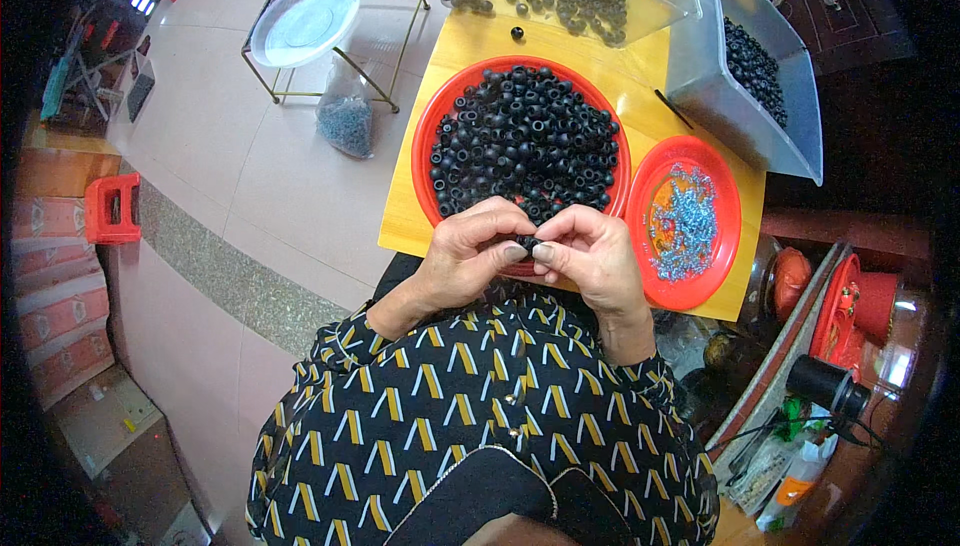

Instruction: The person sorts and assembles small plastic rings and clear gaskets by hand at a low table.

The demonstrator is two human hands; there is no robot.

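1. At the left of centre, our left hand had its fingers curled in, thumb and forefinger pinched on a small black ring-shaped part held just below the frame's middle, over the near rim of the big red bowl.
2. That bowl, at the centre of the yellow surface, was heaped with black rubber rings of the same kind, so the supply looked far from used up.
3. Just right of centre, our right hand met the left at the same part, fingertips narrow and closed on it. Whether a second small piece sat between them, we could not tell; the fingers hid it.
4. We judged the step in hand to be working on a single ring, held by both hands together.
5. Further right, the smaller red dish held small silvery-blue metal pieces, within easy reach of the right hand.
6. At the upper right, two clear tubs held more black rings.
7. The next move, as we judged it, called for a steady pinch from the left while the right let go to fetch from a dish.
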